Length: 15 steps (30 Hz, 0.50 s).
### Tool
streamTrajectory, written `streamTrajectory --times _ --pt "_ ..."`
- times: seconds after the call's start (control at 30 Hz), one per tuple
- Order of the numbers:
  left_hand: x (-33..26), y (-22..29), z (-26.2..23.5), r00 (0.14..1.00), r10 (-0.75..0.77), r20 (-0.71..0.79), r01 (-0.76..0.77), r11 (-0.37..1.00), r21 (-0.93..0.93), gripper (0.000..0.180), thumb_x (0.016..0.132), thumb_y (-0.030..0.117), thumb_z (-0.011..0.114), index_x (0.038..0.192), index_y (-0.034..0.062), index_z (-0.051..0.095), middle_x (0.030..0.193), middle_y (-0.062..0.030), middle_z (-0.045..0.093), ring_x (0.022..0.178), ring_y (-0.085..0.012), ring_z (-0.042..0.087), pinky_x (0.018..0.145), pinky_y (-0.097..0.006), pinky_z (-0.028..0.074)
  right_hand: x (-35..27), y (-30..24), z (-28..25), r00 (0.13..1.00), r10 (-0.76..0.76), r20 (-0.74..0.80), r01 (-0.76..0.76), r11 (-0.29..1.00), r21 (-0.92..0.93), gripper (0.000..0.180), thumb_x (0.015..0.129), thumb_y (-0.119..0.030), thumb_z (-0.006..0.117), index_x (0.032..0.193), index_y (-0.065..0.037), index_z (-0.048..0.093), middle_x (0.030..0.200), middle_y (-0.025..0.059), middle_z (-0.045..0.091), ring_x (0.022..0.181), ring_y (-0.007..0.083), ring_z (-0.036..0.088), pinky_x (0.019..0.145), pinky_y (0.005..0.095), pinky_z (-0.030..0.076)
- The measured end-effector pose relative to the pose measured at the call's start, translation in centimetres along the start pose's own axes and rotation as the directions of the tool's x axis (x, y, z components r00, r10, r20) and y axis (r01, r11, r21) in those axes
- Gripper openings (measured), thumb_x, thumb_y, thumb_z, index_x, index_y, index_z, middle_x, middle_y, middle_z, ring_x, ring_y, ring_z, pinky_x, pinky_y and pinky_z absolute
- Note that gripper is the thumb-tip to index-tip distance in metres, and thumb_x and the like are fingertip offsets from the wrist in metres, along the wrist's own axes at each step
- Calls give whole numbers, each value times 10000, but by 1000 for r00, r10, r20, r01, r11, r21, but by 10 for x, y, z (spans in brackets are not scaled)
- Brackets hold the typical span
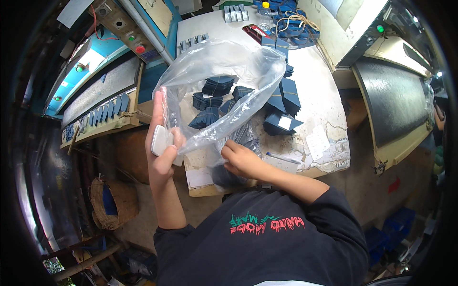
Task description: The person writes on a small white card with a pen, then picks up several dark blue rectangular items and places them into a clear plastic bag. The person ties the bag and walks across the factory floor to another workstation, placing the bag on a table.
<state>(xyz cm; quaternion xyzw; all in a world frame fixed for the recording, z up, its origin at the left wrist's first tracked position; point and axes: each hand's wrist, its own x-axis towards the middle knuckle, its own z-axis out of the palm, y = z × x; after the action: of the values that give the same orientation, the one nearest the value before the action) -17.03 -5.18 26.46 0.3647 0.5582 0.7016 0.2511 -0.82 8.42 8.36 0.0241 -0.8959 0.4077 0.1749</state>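
Note:
A large clear plastic bag [222, 53] is spread above the table, its mouth forming a wide ring. My left hand [164, 155] grips the left side of its rim, one finger stretched up along the film. A flat, white, rounded object [162, 140] is also in that hand; its kind is unclear. My right hand [241, 159] is closed on the gathered film at the near side. Dark shapes show through the film beside it, too blurred to name. Bundles of dark blue pieces [205, 117] show through the ring, some banded. More dark blue stacks [288, 95] stand to the right, one bearing a white label [285, 123].
A pen [283, 158] and paper slip [317, 142] lie right of my right hand. Small metal pieces [236, 14], a yellow-capped bottle [265, 14] and blue straps [298, 28] are at the back. Machines flank the table; a woven basket [112, 202] stands lower left.

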Motion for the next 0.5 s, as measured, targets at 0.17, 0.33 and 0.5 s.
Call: streamTrajectory --times 0.17,0.33,0.5 --pt "9 -8 -12 997 9 -72 -11 999 -39 1042 693 52 480 1691 -22 189 1747 -75 278 771 -31 441 711 -176 380 14 -10 -26 997 56 -55 -40 968 249 209 873 -33 687 987 0 515 968 195 545 852 383 596 760 413 523" --pt "29 -24 -44 995 -54 -90 35 980 -198 1021 718 64 486 1694 -10 195 1751 -62 282 840 -27 488 742 -159 392 22 -43 -80 980 124 -155 -3 791 611 134 925 -27 594 926 -13 461 871 113 534 803 227 534 753 346 466" --pt "24 -45 -55 999 -18 -46 15 999 -51 977 753 26 486 1688 -21 206 1749 -112 272 949 -81 567 873 -207 455 32 -60 -125 863 246 -441 349 341 873 199 980 -142 650 1095 -18 545 1074 104 604 1020 176 606 902 327 508"
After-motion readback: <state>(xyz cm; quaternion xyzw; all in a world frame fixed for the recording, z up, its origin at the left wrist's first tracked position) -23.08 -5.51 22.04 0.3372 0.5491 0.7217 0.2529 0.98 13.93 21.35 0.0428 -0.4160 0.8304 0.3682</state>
